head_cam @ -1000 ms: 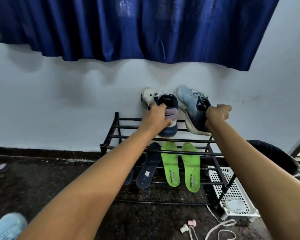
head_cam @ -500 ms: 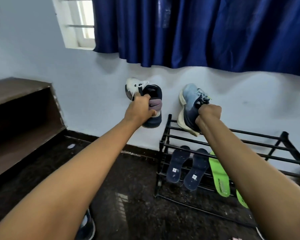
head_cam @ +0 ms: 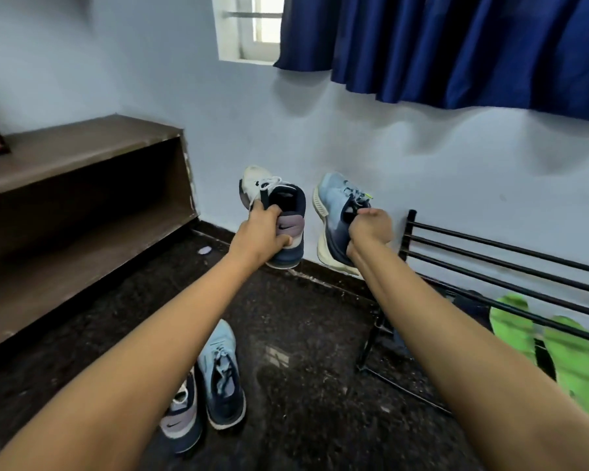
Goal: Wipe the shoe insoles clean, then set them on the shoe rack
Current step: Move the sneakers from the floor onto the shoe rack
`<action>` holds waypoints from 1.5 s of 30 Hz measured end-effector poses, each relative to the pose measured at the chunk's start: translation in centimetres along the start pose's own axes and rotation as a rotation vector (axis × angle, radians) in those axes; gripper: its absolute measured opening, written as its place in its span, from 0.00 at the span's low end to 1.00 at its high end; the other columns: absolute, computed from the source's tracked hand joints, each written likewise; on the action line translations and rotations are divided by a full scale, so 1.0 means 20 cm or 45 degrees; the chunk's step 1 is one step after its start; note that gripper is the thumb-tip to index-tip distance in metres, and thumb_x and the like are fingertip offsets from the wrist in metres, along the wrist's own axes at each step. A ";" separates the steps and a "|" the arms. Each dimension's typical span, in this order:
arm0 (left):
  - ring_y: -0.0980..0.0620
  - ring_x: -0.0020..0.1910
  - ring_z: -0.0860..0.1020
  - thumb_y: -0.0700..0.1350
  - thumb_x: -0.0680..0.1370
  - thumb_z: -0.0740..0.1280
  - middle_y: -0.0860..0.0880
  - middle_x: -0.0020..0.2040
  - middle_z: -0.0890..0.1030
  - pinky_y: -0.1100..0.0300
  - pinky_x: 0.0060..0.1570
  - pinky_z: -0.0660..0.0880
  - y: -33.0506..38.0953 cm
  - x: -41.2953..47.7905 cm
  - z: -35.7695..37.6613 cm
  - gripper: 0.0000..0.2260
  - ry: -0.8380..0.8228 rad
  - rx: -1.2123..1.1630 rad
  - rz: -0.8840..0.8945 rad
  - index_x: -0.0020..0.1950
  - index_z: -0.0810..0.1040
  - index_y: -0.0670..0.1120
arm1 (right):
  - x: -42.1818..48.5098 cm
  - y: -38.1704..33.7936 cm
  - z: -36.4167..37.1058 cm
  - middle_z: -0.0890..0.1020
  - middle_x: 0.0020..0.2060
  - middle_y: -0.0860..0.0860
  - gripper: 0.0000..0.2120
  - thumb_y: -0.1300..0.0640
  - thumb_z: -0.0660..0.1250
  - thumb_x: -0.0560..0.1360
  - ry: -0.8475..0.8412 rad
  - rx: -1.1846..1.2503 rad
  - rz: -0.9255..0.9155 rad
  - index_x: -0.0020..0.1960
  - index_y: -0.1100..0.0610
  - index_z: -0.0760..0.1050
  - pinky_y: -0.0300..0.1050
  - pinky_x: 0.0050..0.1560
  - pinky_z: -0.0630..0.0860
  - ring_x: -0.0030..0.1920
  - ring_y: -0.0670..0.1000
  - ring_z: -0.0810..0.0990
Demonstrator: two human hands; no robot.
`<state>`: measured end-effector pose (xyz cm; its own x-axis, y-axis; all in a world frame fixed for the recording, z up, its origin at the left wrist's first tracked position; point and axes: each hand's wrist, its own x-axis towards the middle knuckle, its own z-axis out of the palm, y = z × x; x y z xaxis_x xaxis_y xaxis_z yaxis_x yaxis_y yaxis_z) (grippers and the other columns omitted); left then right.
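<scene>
My left hand [head_cam: 261,237] grips a white and navy shoe [head_cam: 276,202] by its heel, held in the air left of the rack. My right hand [head_cam: 369,229] grips a light blue shoe [head_cam: 334,205] by its collar, sole turned left. The black shoe rack [head_cam: 497,263] stands at the right against the wall. Two green insoles [head_cam: 558,348] lie on its lower shelf, partly hidden by my right forearm. A dark insole [head_cam: 470,305] shows just behind that arm.
Two more shoes rest on the dark floor below my left arm: a light blue shoe [head_cam: 220,375] and a navy one [head_cam: 181,419]. A brown wooden shelf unit [head_cam: 82,185] fills the left side. A blue curtain [head_cam: 456,45] hangs over the window above.
Both hands carried their shoes leftward, away from the rack's top shelf. The view swung left, bringing the floor shoes and the wooden shelf into sight.
</scene>
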<state>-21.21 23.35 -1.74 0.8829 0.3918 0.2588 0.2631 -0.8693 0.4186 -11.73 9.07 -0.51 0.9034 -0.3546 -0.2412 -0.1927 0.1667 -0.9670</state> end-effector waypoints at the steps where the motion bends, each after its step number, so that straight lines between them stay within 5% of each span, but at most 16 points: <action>1: 0.34 0.54 0.76 0.47 0.74 0.72 0.41 0.60 0.69 0.46 0.52 0.72 -0.05 -0.01 0.03 0.21 -0.011 0.005 -0.013 0.63 0.72 0.43 | 0.00 0.07 0.04 0.77 0.55 0.56 0.17 0.66 0.51 0.70 -0.016 -0.068 -0.039 0.31 0.52 0.71 0.51 0.51 0.75 0.52 0.60 0.74; 5: 0.34 0.57 0.74 0.46 0.73 0.73 0.41 0.62 0.68 0.46 0.54 0.71 -0.22 -0.08 0.19 0.21 -0.056 -0.049 -0.096 0.62 0.72 0.44 | 0.02 0.37 0.13 0.79 0.52 0.54 0.16 0.67 0.54 0.68 -0.093 -0.263 -0.080 0.31 0.51 0.72 0.54 0.56 0.73 0.52 0.61 0.74; 13: 0.35 0.53 0.76 0.44 0.72 0.74 0.43 0.63 0.68 0.44 0.53 0.74 -0.50 -0.24 0.62 0.17 -0.161 -0.200 -0.260 0.57 0.73 0.44 | 0.10 0.90 0.15 0.80 0.52 0.52 0.17 0.70 0.64 0.69 -0.159 -0.613 -0.084 0.30 0.50 0.73 0.47 0.50 0.66 0.55 0.59 0.73; 23: 0.39 0.52 0.75 0.41 0.69 0.76 0.42 0.66 0.68 0.46 0.50 0.74 -0.72 -0.45 1.12 0.16 -0.289 -0.285 -0.311 0.46 0.70 0.45 | 0.22 1.43 0.07 0.79 0.50 0.54 0.21 0.73 0.54 0.67 -0.242 -0.756 -0.098 0.31 0.49 0.74 0.53 0.53 0.72 0.52 0.60 0.74; 32: 0.42 0.60 0.75 0.39 0.71 0.74 0.44 0.75 0.60 0.48 0.56 0.74 -0.83 -0.65 1.47 0.14 -0.359 -0.338 -0.335 0.53 0.75 0.44 | 0.25 1.83 -0.05 0.79 0.51 0.55 0.19 0.72 0.59 0.69 -0.253 -0.770 -0.087 0.34 0.49 0.77 0.43 0.51 0.70 0.51 0.55 0.77; 37: 0.44 0.63 0.74 0.36 0.73 0.71 0.44 0.77 0.56 0.53 0.55 0.73 -0.84 -0.75 1.56 0.12 -0.350 -0.345 -0.375 0.54 0.74 0.42 | 0.20 1.93 -0.12 0.73 0.55 0.55 0.16 0.75 0.57 0.70 -0.262 -0.786 -0.128 0.40 0.58 0.78 0.36 0.53 0.64 0.53 0.52 0.72; 45: 0.40 0.69 0.69 0.37 0.76 0.69 0.41 0.79 0.48 0.56 0.55 0.69 -0.82 -0.81 1.59 0.12 -0.338 -0.358 -0.459 0.56 0.69 0.43 | 0.15 2.02 -0.18 0.65 0.64 0.53 0.15 0.73 0.54 0.72 -0.441 -0.988 -0.132 0.49 0.60 0.75 0.43 0.52 0.59 0.60 0.58 0.63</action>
<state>-27.38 21.64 -40.46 0.8336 0.5290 -0.1589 0.4856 -0.5647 0.6673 -18.15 11.39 -40.68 0.9728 -0.0112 -0.2316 -0.1960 -0.5731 -0.7957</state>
